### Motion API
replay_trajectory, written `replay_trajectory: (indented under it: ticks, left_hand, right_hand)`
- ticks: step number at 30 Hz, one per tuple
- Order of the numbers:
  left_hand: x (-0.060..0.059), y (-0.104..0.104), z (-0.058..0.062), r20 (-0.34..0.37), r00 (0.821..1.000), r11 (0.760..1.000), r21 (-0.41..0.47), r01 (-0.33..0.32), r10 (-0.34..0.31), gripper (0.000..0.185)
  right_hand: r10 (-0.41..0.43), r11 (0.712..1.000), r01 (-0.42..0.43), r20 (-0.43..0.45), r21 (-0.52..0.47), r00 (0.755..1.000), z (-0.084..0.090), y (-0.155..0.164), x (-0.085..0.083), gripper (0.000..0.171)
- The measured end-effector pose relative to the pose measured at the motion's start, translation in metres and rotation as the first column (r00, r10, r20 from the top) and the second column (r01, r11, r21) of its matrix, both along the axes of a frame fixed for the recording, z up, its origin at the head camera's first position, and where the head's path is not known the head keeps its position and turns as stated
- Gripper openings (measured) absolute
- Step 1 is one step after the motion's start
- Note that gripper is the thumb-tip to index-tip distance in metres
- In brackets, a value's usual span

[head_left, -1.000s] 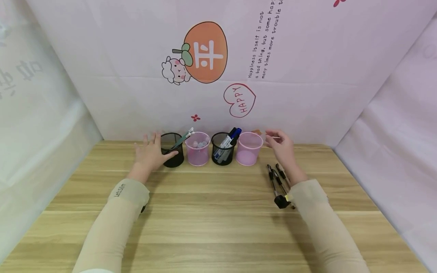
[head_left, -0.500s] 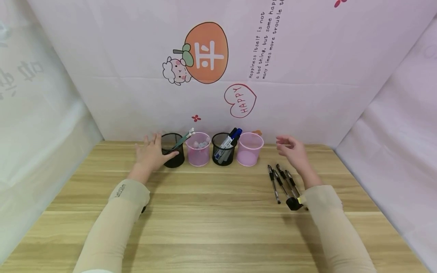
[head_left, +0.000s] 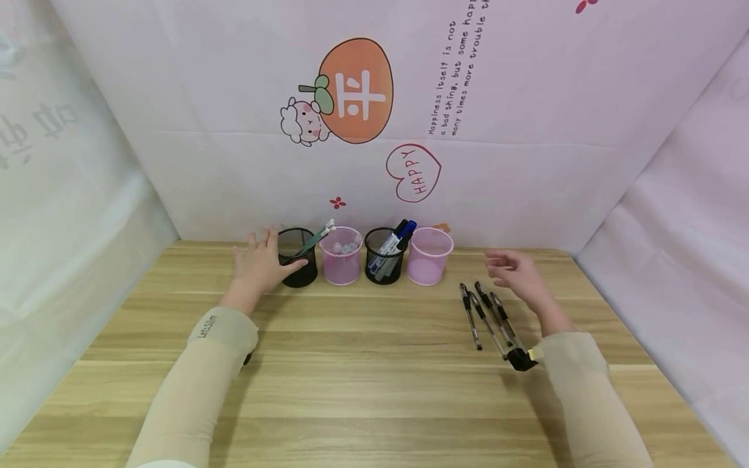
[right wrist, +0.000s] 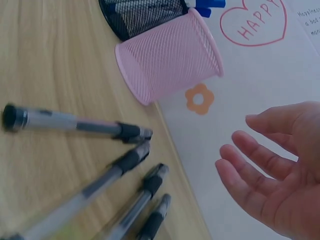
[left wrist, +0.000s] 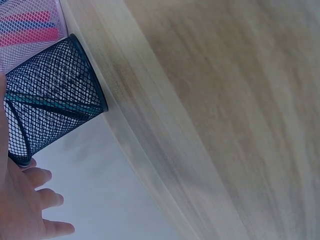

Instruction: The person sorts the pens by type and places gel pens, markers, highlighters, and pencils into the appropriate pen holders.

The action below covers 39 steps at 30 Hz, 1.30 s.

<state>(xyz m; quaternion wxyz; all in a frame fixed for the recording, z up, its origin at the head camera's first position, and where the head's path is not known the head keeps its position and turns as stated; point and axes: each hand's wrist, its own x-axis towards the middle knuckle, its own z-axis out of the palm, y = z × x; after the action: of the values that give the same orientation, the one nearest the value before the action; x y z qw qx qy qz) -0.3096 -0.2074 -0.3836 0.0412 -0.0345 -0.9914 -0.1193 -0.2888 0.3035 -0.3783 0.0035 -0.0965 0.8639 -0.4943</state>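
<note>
black mesh pen cup (head_left: 297,257) at the far left of a row of four holders — the left hand (head_left: 261,263) rests against its left side, thumb laid across the front of the mesh, fingers straight and a little spread along the far side. in the left wrist view the same cup (left wrist: 50,100) sits at the table's back edge against the white backdrop, with a teal pen (left wrist: 45,100) showing through the mesh and the fingertips (left wrist: 42,200) lying loose beside its rim. that teal pen (head_left: 316,237) leans out of the cup toward the right.

next in the row stand a pink mesh cup (head_left: 340,255), a second black mesh cup (head_left: 384,255) holding blue-capped markers (head_left: 395,239), and an empty-looking pink mesh cup (head_left: 430,255). all four stand upright, just beside one another, near the printed backdrop (head_left: 374,117).

the right hand (head_left: 517,273) hovers above the wooden table (head_left: 363,364), to the right of the last pink cup and just beyond the loose pens — fingers relaxed, slightly curled and apart, holding nothing. several black-gripped gel pens (head_left: 488,312) lie fanned on the wood beneath and in front of it; the right wrist view shows four of them (right wrist: 125,165), tips pointing toward the pink cup (right wrist: 170,55), with the open palm (right wrist: 280,180) off to their right and apart from them.
</note>
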Motion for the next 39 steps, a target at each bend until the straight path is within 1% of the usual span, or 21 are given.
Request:
replay_trajectory:
  ticks: [5, 10, 18, 26, 29, 33, 35, 39]
  left_hand:
    - [0.0, 0.001, 0.0, 0.006, 1.0, 1.0, 0.009, 0.002, -0.002, 0.108]
    - [-0.001, 0.0, -0.001, 0.0, 1.0, 1.0, 0.015, 0.004, -0.004, 0.109]
    - [0.0, 0.0, -0.003, 0.001, 1.0, 1.0, 0.024, 0.004, -0.004, 0.108]
    - [0.001, -0.001, -0.001, 0.001, 1.0, 1.0, 0.027, 0.003, -0.003, 0.107]
    - [0.001, 0.0, -0.001, 0.0, 1.0, 1.0, 0.025, -0.001, 0.001, 0.107]
    - [0.002, 0.0, -0.002, -0.001, 1.0, 1.0, 0.03, -0.004, 0.004, 0.109]
    - [0.001, -0.001, -0.002, 0.0, 1.0, 0.999, 0.033, -0.001, 0.001, 0.109]
    - [0.0, -0.001, -0.002, 0.003, 1.0, 0.999, 0.035, 0.003, -0.003, 0.109]
  right_hand:
    - [0.028, 0.998, -0.029, 0.022, 0.047, 0.999, -0.006, 0.011, 0.005, 0.047]
    - [0.045, 0.998, -0.047, 0.049, 0.03, 0.998, -0.012, 0.02, 0.007, 0.047]
    - [0.053, 0.992, -0.068, 0.141, 0.107, 0.989, -0.02, 0.029, 0.009, 0.05]
    - [0.055, 0.986, -0.079, 0.157, 0.149, 0.986, -0.023, 0.033, 0.014, 0.049]
    - [0.068, 0.984, -0.099, 0.203, 0.147, 0.977, -0.022, 0.034, 0.014, 0.052]
    - [0.077, 0.987, -0.113, 0.282, 0.116, 0.956, -0.022, 0.034, 0.014, 0.056]
    - [0.073, 0.987, -0.113, 0.301, 0.117, 0.951, -0.023, 0.034, 0.014, 0.057]
    - [0.064, 0.984, -0.111, 0.312, 0.137, 0.948, -0.022, 0.033, 0.014, 0.059]
